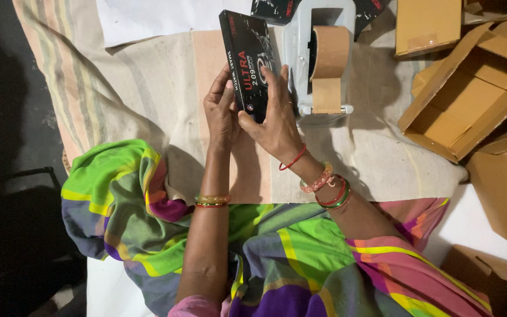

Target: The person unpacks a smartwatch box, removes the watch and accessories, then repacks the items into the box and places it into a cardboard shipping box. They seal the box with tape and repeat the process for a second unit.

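Observation:
A slim black product box (246, 56) with red and white print stands tilted on edge over a beige cloth (148, 88). My left hand (221, 111) grips its near left edge, fingers wrapped along the side. My right hand (274, 120) holds its near right side, fingers spread over the printed face. Bangles circle both wrists. Just right of the box sits a grey tape dispenser (319, 58) with a roll of brown tape.
Open brown cardboard cartons (470, 100) and flat cardboard pieces lie at the right. Another black box (274, 9) and a white sheet (148, 17) lie at the far edge. A bright multicoloured garment (277, 258) covers my lap. Dark floor lies on the left.

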